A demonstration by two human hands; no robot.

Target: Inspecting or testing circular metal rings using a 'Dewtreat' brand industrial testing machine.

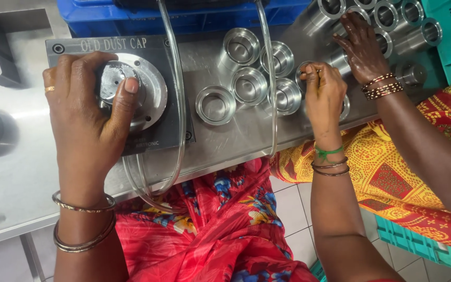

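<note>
My left hand (87, 117) clamps a smooth, heavy-looking metal cap (115, 78) by its rim; my right hand (323, 96) pinches another cap's (306, 70) edge.

The person is wearing a red floral garment (220, 230), metal bangles (83, 224) and a gold ring (49, 89) on the left, thin bangles (331, 168) and green thread (328, 152) on the right.
</note>
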